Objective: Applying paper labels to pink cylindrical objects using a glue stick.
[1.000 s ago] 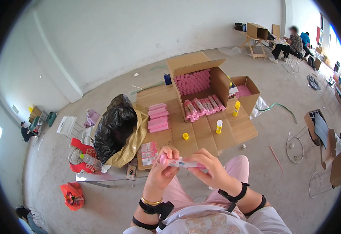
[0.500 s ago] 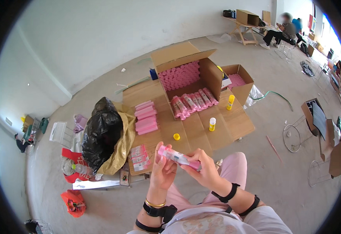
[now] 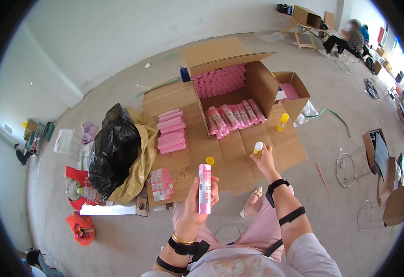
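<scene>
Upright in my left hand (image 3: 192, 204) is a pink plastic roll (image 3: 205, 188) with a printed label around it, held over the table's front edge. My right hand (image 3: 265, 160) reaches out over the cardboard-covered table (image 3: 239, 164) and has its fingers around a glue stick (image 3: 258, 147), whose white end points up. A loose yellow cap (image 3: 210, 160) lies just beyond the roll. Another yellow glue stick (image 3: 282, 122) stands farther right. On the left are bare pink rolls (image 3: 171, 134) in a stack, and nearer me several printed labels (image 3: 161, 183).
An open carton (image 3: 263, 85) at the table's back holds many pink rolls, with labelled ones (image 3: 235, 116) in front. A smaller carton (image 3: 299, 107) stands behind it. Left of the table sits a black plastic bag (image 3: 113, 159). People (image 3: 347, 40) sit far right.
My right hand has let go of the roll and moved right to the glue stick, which it now grips. My left hand has turned the roll from slanted to upright.
</scene>
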The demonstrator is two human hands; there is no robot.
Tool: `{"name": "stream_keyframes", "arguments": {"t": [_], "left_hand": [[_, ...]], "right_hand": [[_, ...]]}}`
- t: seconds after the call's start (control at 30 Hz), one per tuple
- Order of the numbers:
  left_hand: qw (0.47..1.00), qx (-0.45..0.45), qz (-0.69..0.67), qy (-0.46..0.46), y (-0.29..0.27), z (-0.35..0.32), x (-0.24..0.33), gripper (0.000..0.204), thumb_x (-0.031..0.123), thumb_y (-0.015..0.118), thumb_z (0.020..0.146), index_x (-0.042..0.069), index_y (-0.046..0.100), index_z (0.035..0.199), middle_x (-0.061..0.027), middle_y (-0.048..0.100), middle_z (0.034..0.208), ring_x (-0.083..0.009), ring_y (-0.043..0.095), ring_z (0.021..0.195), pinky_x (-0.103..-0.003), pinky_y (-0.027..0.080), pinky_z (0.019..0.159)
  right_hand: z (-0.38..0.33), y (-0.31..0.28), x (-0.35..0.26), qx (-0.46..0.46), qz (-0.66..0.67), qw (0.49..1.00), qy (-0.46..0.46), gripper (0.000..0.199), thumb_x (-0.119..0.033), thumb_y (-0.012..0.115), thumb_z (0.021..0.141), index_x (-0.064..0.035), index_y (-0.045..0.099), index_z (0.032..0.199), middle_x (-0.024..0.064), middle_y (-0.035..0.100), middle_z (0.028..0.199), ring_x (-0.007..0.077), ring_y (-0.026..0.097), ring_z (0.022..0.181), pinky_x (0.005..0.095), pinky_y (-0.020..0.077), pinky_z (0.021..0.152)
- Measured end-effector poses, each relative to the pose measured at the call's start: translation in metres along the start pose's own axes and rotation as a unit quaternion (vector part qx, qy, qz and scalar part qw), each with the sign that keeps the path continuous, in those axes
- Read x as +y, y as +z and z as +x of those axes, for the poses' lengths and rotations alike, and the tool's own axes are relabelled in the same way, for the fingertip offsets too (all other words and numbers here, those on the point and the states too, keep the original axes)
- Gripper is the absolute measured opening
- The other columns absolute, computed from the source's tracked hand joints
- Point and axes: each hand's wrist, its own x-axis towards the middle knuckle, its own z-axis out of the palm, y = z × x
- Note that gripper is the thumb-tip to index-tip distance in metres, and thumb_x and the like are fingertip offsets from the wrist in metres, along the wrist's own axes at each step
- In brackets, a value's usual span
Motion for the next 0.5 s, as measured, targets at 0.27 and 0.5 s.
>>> {"name": "stream_keyframes", "arguments": {"t": [0.27,0.5], "left_hand": [[0.998,-0.03,0.052,-0.003,0.0,-0.008,0.007,0.053,0.047,0.035,0.097,-0.001,0.05,0.115,-0.0028,0.052,0.073,-0.0109,0.048,0.057,-0.023,0.038,0.051],[0.981,0.085,0.176,-0.02,0.021,-0.035,0.002,0.044,0.045,0.039,0.097,0.006,0.054,0.112,-0.0018,0.057,0.08,-0.0083,0.053,0.066,-0.023,0.044,0.056]], "right_hand": [[-0.066,-0.053,-0.126,-0.208,0.511,0.834,0.001,0.02,-0.008,0.065,0.084,-0.0005,0.056,0.1,0.0074,0.063,0.105,0.0157,0.061,0.093,0.0268,0.0504,0.073],[-0.14,-0.11,-0.194,-0.14,0.261,0.888,-0.352,0.042,-0.008,0.078,0.07,-0.0092,0.057,0.106,0.0078,0.062,0.105,0.0285,0.061,0.1,0.0344,0.0494,0.085]]}}
